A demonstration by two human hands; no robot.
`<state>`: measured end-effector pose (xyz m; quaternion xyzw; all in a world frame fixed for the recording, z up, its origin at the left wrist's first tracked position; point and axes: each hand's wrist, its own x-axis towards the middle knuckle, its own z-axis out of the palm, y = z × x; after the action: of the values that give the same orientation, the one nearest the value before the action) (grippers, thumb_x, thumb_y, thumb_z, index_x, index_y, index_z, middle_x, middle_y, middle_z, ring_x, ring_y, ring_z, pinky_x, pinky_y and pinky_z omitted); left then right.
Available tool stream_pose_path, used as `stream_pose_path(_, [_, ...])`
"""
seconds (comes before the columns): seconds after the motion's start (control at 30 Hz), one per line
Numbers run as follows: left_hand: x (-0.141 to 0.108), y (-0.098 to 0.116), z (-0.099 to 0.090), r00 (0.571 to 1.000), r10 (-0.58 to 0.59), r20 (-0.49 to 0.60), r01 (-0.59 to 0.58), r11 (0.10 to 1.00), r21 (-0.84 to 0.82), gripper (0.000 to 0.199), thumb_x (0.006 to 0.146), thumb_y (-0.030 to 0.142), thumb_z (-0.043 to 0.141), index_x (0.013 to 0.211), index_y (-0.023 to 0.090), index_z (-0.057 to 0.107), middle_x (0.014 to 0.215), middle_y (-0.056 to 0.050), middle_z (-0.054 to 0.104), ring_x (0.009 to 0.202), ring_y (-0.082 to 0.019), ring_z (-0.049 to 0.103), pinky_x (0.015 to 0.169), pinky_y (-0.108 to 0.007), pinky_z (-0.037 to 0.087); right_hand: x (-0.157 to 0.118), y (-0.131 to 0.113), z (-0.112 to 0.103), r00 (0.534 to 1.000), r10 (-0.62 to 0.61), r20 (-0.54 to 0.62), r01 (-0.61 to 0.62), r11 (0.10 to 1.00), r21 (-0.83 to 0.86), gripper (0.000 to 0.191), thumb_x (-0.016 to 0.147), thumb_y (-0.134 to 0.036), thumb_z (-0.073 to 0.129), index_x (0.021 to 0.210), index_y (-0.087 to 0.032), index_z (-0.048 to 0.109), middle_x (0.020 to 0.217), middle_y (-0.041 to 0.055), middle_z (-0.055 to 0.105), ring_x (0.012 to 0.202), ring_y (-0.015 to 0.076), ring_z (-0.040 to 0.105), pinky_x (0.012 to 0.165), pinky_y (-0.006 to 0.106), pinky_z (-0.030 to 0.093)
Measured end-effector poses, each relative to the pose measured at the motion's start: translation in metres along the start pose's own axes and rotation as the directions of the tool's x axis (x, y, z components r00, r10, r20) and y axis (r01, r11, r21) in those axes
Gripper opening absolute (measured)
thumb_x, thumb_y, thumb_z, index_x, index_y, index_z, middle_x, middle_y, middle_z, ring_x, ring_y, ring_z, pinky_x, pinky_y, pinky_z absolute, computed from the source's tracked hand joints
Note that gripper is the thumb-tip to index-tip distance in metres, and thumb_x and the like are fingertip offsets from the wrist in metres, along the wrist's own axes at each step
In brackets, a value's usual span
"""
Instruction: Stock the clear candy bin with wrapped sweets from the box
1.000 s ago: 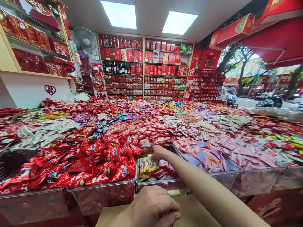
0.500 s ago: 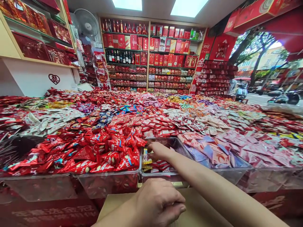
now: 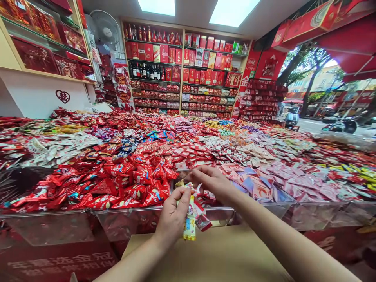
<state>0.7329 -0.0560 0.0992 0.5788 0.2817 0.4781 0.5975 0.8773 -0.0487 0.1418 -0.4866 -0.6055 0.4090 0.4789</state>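
Note:
My left hand (image 3: 176, 209) is closed on a few small candy packets (image 3: 190, 225), yellow-white and pink-red, which hang below its fingers above the cardboard. Just to its upper right, my right hand (image 3: 213, 182) has its fingers bent down at more packets (image 3: 198, 190), the two hands nearly touching. Its fingertips are partly hidden among the wrappers. Both hands are over the front edge of a clear plastic bin (image 3: 226, 213) at the middle front. Red shiny candy bags (image 3: 143, 176) heap up in the bins to the left.
Pink and lilac packets (image 3: 258, 184) fill the bin on the right. Cardboard (image 3: 223, 250) lies below the hands. Mixed candy piles stretch back to shelves (image 3: 182, 70) of bottles and red boxes. A fan (image 3: 107, 31) stands at the back left.
My left hand has risen towards the bin and now holds packets. My right hand has come up out of the bin, closer to the left. The view has shifted slightly.

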Motion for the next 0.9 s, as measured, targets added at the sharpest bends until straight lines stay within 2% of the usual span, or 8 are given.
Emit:
stream_pose_path(0.17, [0.001, 0.003, 0.003, 0.999, -0.016, -0.04, 0.014, 0.998, -0.054, 0.025, 0.075, 0.043, 0.056, 0.077, 0.018, 0.056, 0.057, 0.006, 0.052, 0.047, -0.006, 0.045, 0.047, -0.018, 0.038, -0.061, 0.02, 0.006, 0.986, 0.047, 0.159, -0.085, 0.966, 0.244, 0.043, 0.064, -0.032, 0.071, 0.099, -0.02, 0.05, 0.089, 0.0021, 0.058, 0.068, 0.0105, 0.056, 0.06, 0.025, 0.048])
stream_pose_path(0.33, [-0.002, 0.002, 0.004, 1.0, 0.002, 0.022, -0.004, 0.994, 0.113, 0.028, 0.077, 0.043, 0.053, 0.088, 0.018, 0.062, 0.061, 0.003, 0.058, 0.049, -0.009, 0.051, 0.049, -0.02, 0.043, -0.066, 0.039, 0.008, 1.0, 0.014, 0.027, -0.017, 0.994, 0.112, 0.035, 0.074, -0.028, 0.062, 0.106, -0.021, 0.048, 0.085, 0.0021, 0.059, 0.065, 0.0105, 0.055, 0.058, 0.025, 0.046])
stream_pose_path(0.43, [-0.005, 0.003, 0.003, 0.988, 0.141, 0.066, -0.155, 0.938, 0.311, 0.028, 0.079, 0.038, 0.051, 0.098, 0.021, 0.063, 0.088, -0.003, 0.067, 0.083, -0.017, 0.061, 0.075, -0.028, 0.048, -0.066, 0.029, -0.005, 0.999, -0.037, -0.01, 0.037, 0.997, -0.073, 0.027, 0.077, -0.022, 0.056, 0.103, -0.021, 0.051, 0.082, 0.0019, 0.06, 0.068, 0.0118, 0.055, 0.059, 0.025, 0.045])
stream_pose_path(0.53, [-0.006, 0.003, 0.002, 0.97, 0.213, 0.114, -0.242, 0.852, 0.464, 0.032, 0.079, 0.034, 0.052, 0.109, 0.025, 0.06, 0.117, -0.005, 0.06, 0.112, -0.021, 0.05, 0.099, -0.035, 0.034, -0.067, 0.016, -0.021, 0.99, -0.114, -0.08, 0.096, 0.974, -0.206, 0.019, 0.077, -0.021, 0.053, 0.096, -0.02, 0.055, 0.085, 0.0029, 0.061, 0.075, 0.0131, 0.054, 0.066, 0.026, 0.044])
stream_pose_path(0.63, [-0.002, 0.002, 0.0, 0.99, 0.084, 0.112, -0.124, 0.897, 0.425, 0.031, 0.077, 0.039, 0.053, 0.101, 0.021, 0.062, 0.103, -0.006, 0.066, 0.097, -0.021, 0.058, 0.087, -0.033, 0.043, -0.063, 0.007, -0.029, 0.978, -0.158, -0.14, 0.129, 0.972, -0.196, 0.02, 0.075, -0.026, 0.057, 0.094, -0.02, 0.056, 0.081, 0.0017, 0.059, 0.07, 0.0117, 0.052, 0.063, 0.025, 0.044])
stream_pose_path(0.77, [0.005, 0.0, 0.002, 0.999, -0.036, 0.029, 0.031, 0.987, 0.157, 0.028, 0.074, 0.044, 0.056, 0.083, 0.017, 0.059, 0.072, -0.001, 0.064, 0.059, -0.013, 0.056, 0.057, -0.023, 0.044, -0.051, 0.002, -0.021, 0.986, -0.049, -0.158, 0.064, 0.994, 0.087, 0.032, 0.068, -0.034, 0.065, 0.093, -0.02, 0.051, 0.077, -0.001, 0.056, 0.064, 0.0107, 0.054, 0.057, 0.024, 0.046])
stream_pose_path(0.83, [0.006, -0.001, 0.003, 0.998, -0.056, -0.031, 0.058, 0.997, 0.046, 0.031, 0.071, 0.045, 0.06, 0.084, 0.017, 0.056, 0.071, 0.001, 0.062, 0.056, -0.012, 0.053, 0.055, -0.022, 0.042, -0.042, 0.0, -0.018, 0.992, 0.012, -0.126, 0.011, 0.984, 0.179, 0.035, 0.065, -0.037, 0.067, 0.089, -0.019, 0.05, 0.076, -0.0012, 0.058, 0.062, 0.0108, 0.055, 0.056, 0.024, 0.047])
stream_pose_path(0.9, [0.006, -0.001, 0.004, 0.997, -0.035, -0.071, 0.038, 0.999, 0.031, 0.031, 0.07, 0.044, 0.06, 0.085, 0.018, 0.056, 0.072, 0.001, 0.06, 0.059, -0.011, 0.053, 0.056, -0.022, 0.041, -0.029, -0.002, -0.022, 0.984, -0.031, -0.173, 0.06, 0.985, 0.16, 0.033, 0.066, -0.037, 0.065, 0.088, -0.018, 0.05, 0.076, -0.0008, 0.058, 0.062, 0.0109, 0.055, 0.058, 0.025, 0.048])
